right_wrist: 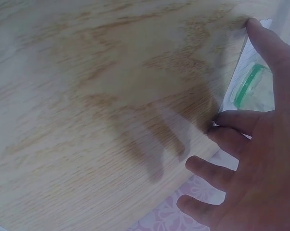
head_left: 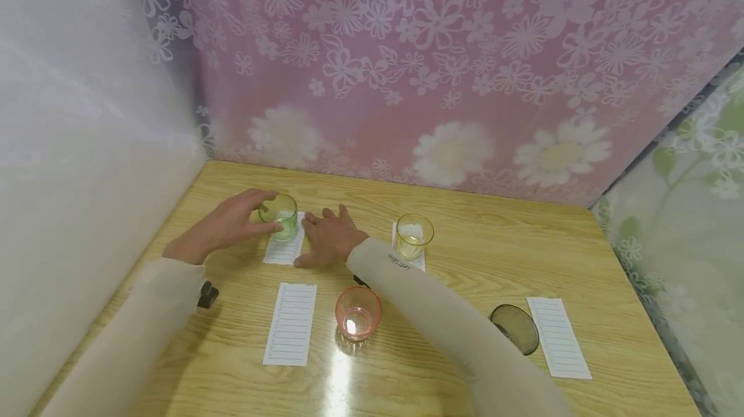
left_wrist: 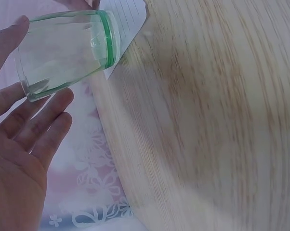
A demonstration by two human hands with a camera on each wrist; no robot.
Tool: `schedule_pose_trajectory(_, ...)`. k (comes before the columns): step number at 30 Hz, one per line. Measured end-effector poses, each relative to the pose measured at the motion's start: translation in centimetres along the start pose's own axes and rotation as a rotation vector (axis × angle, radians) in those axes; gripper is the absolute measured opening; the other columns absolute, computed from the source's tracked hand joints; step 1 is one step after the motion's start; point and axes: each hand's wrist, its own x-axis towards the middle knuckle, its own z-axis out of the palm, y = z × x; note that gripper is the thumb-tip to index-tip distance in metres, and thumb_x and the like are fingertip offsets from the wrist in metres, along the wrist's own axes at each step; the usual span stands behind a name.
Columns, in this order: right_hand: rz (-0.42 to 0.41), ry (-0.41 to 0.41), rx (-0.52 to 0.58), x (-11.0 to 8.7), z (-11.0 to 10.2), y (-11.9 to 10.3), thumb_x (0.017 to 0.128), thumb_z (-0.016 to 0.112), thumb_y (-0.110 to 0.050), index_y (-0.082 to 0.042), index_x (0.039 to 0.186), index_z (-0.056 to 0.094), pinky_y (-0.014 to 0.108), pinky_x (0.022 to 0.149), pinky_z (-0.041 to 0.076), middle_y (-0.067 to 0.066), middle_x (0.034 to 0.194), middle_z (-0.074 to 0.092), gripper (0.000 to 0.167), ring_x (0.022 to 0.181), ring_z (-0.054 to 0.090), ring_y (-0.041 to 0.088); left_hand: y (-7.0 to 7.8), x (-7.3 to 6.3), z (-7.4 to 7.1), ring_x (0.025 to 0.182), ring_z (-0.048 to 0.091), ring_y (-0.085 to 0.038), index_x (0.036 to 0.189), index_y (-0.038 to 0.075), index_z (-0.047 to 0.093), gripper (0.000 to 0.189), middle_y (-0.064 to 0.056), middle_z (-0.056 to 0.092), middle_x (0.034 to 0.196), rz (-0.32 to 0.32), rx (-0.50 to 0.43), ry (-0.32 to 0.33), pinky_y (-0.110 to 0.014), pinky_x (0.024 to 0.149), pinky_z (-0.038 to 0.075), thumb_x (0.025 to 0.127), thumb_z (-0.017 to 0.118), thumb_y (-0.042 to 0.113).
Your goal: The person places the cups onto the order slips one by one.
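Note:
A clear green glass [head_left: 279, 226] stands upright on a lined paper slip [head_left: 284, 254] at the back left. My left hand [head_left: 235, 223] holds it from the left, thumb and index finger around its upper part. In the left wrist view the other fingers of the left hand [left_wrist: 24, 139] spread out below the glass [left_wrist: 68, 53]. Just right of the slip, my right hand [head_left: 332, 237] is spread palm down, thumb and fingertips at the paper's right edge. The right wrist view shows the right hand [right_wrist: 251, 159] with two fingers spread off to the side.
A yellow glass [head_left: 414, 236] stands on another slip, right of the right wrist. Nearer are a red glass [head_left: 358, 315], a bare lined slip [head_left: 290, 324], and a dark glass [head_left: 516, 329] partly behind the right sleeve, beside a slip [head_left: 559, 337]. A flowered curtain [head_left: 407, 81] hangs behind the table.

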Motion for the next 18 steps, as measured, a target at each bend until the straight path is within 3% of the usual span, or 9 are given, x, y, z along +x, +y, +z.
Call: schedule_pose_trajectory(18, -0.003, -0.006, 0.008, 0.30, 0.37, 0.24, 0.100, 0.057, -0.079, -0.022, 0.176, 0.022, 0.065, 0.137, 0.008, -0.004, 0.183, 0.021, 0.101, 0.169, 0.024, 0.033, 0.68, 0.19, 0.36, 0.151, 0.047, -0.048, 0.170, 0.008, 0.037, 0.090, -0.024, 0.041, 0.170, -0.014, -0.035, -0.036, -0.071, 0.121, 0.040, 0.102, 0.076, 0.052)
